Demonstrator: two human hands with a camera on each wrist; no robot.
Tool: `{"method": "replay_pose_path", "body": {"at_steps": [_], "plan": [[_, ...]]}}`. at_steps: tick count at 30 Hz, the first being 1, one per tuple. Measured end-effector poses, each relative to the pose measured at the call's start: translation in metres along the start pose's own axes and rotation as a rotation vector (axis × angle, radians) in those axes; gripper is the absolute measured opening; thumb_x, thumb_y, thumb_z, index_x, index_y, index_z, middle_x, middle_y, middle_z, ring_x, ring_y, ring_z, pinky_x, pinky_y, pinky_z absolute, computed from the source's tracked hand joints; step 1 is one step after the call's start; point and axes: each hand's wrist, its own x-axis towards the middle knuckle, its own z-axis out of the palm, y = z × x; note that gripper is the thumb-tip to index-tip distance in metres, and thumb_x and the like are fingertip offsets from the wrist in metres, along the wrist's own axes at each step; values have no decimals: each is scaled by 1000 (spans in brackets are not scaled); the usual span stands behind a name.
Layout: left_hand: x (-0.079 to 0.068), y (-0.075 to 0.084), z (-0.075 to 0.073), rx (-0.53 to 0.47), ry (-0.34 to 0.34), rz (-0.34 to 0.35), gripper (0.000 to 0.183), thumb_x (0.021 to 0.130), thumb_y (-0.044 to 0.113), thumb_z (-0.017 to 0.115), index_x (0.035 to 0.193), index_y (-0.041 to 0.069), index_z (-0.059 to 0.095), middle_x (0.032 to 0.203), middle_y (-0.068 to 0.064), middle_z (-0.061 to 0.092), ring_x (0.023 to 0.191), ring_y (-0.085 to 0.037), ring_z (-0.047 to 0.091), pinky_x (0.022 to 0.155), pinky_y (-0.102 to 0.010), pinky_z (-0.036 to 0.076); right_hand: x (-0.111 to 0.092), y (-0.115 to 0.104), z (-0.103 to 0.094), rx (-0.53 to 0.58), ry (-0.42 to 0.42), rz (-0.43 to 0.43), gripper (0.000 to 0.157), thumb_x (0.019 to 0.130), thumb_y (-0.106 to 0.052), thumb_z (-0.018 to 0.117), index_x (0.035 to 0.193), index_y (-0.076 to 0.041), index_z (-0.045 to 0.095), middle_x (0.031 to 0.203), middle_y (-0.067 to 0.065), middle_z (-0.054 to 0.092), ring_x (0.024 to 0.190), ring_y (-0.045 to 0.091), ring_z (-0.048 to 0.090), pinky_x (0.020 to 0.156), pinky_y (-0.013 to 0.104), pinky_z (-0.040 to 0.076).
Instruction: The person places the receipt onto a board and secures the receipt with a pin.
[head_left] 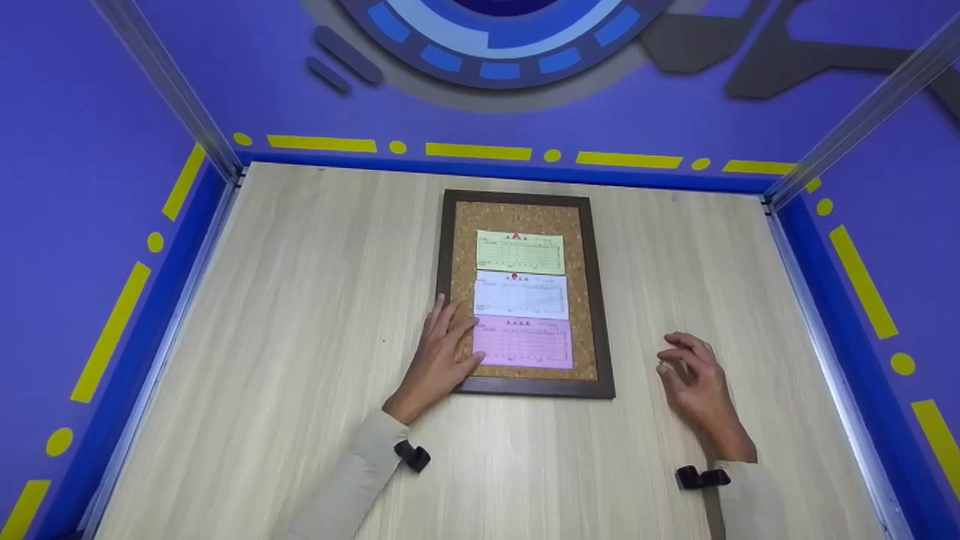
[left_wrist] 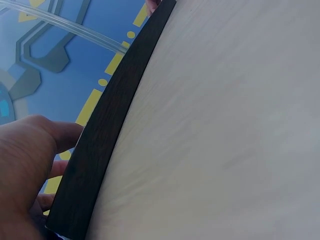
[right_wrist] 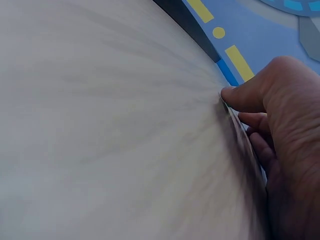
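Note:
A dark-framed cork board [head_left: 517,216] lies on the table. Down its middle run a green slip [head_left: 520,253], a white slip [head_left: 520,297] and a pink slip [head_left: 523,343], all printed. One red pushpin [head_left: 515,236] sits at the green slip's top edge, another red pushpin [head_left: 514,276] at the white one's. My left hand [head_left: 441,351] rests on the board's left side, fingers extended, thumb and a fingertip at the pink slip's left edge. Right of the board, my right hand [head_left: 699,381] is low over the table, thumb and fingers bent towards each other; whether something tiny is between them is unclear.
The wood-grain table [head_left: 322,285] stretches around the board. Blue walls [head_left: 247,82] with yellow marks and metal posts [head_left: 172,90] enclose its back and sides. A black wrist device [head_left: 412,455] is on the left sleeve, a second device [head_left: 702,477] on the right.

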Motion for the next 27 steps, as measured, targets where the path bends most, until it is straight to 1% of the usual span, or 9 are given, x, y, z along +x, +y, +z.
{"method": "replay_pose_path", "body": {"at_steps": [5, 10, 13, 17, 20, 27], "plan": [[2, -1, -1, 8, -17, -13, 60, 97, 26, 86, 150, 7, 67, 176, -20, 33, 170, -40, 7, 133, -62, 19, 2, 0, 0, -12, 15, -5, 25, 88, 18, 80, 105, 0, 79, 142, 24, 65, 141, 38, 51, 114, 7, 33], [1, -2, 0, 16, 0, 13, 60, 96, 26, 86, 149, 6, 67, 175, -22, 34, 169, -43, 9, 132, -64, 19, 2, 1, 0, -25, 12, 6, 20, 90, 15, 81, 103, 0, 79, 141, 25, 65, 140, 37, 50, 114, 6, 34], [1, 0, 0, 9, 3, 25, 59, 96, 25, 86, 149, 5, 67, 175, -23, 34, 169, -45, 9, 132, -66, 16, 1, 2, 0, -25, 14, 12, 19, 90, 14, 81, 102, 0, 78, 141, 25, 65, 141, 33, 51, 114, 7, 35], [1, 1, -1, 11, -9, 21, 60, 97, 26, 85, 150, 6, 66, 176, -22, 32, 169, -43, 8, 133, -64, 12, 2, 1, 0, -4, 24, 27, 17, 91, 14, 81, 99, -1, 78, 141, 24, 65, 141, 26, 51, 114, 8, 37], [1, 2, -1, 6, -17, 9, 60, 97, 26, 85, 150, 5, 66, 176, -22, 32, 169, -43, 7, 133, -64, 12, 2, 0, 1, 14, 26, 40, 17, 91, 13, 82, 98, -2, 79, 142, 23, 65, 140, 23, 51, 112, 8, 39], [0, 1, -2, -6, -11, -4, 60, 97, 25, 85, 150, 5, 66, 175, -23, 34, 169, -43, 8, 132, -65, 17, 2, -1, 3, 49, 39, 23, 18, 90, 14, 82, 97, -3, 80, 141, 25, 66, 138, 33, 53, 108, 5, 40]]}}
